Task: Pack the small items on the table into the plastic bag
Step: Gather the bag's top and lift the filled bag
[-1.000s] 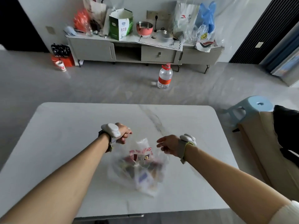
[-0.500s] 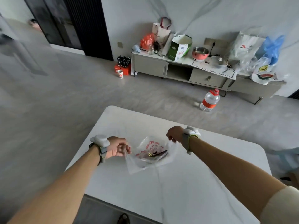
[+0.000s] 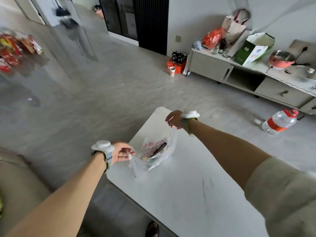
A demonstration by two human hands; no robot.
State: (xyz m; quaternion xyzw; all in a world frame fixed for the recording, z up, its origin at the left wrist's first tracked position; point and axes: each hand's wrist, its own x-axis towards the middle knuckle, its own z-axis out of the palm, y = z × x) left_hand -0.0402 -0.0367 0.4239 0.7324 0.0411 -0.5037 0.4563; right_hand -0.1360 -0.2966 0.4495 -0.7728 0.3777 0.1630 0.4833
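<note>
Fingers of left hand point(image 3: 122, 152) and right hand point(image 3: 174, 119) pinch opposite rims of the plastic bag point(image 3: 150, 145), holding it open.

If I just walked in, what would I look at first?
Probably the clear plastic bag with red printing, held open at the white table's left side. The left hand pinches one edge and the right hand holds the other, with small packets inside. Next comes the big water bottle with a red label, standing on the floor to the right.
</note>
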